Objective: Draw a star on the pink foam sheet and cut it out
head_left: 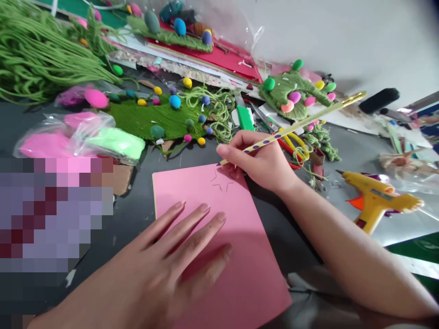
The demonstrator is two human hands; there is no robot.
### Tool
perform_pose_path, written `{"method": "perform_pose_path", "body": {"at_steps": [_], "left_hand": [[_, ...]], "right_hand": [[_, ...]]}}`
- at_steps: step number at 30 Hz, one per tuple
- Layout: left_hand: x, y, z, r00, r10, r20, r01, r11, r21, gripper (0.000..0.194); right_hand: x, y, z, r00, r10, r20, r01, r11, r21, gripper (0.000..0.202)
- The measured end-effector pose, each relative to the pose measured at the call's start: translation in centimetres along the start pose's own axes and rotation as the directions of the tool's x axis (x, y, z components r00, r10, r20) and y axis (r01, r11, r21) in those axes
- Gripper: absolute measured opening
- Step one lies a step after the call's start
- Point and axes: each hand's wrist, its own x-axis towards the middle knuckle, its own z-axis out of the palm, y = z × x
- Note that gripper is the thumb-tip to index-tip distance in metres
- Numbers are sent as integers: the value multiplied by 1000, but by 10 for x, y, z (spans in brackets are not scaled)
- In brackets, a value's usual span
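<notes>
A pink sheet lies on the dark table, with a partly drawn star in thin dark lines near its far edge. My left hand rests on the sheet, its fingers spread and stretched out. In my right hand is a yellow pencil with dark purple dots, pinched between thumb and fingers. Its tip touches or nearly touches the paper at the star's top. The pencil leans up to the right, its far end above the craft scraps. My right fingers hide part of the star.
Behind the sheet lies a green yarn-wrapped piece with coloured balls. Bags of pink and light green clay stand left. A yellow glue gun and yellow-handled scissors lie right; loose green yarn spreads at the far left.
</notes>
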Motion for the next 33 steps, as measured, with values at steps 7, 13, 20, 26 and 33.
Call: {"method": "perform_pose_path", "body": {"at_steps": [7,13,20,26,33], "left_hand": [[1,0,1,1000,0,10,0,1000,-3,99],[2,0,-3,1000,-12,26,12,1000,-14,95],[4,1,-5,1000,-18,13,19,999,-51,89],[4,1,-6,1000,-15,22,16,999,-38,93],[4,1,-8,1000,-13,25,13,999,-37,89]], "right_hand": [[8,0,2,997,-69,-44,61,983,-172,43],[7,0,7,999,-14,-43,7,985,-171,39],[7,3,7,1000,-15,-10,13,987,-160,36],[7,2,7,999,-37,-32,30,981,-191,38],[7,3,7,999,-32,-26,26,983,-183,38]]}}
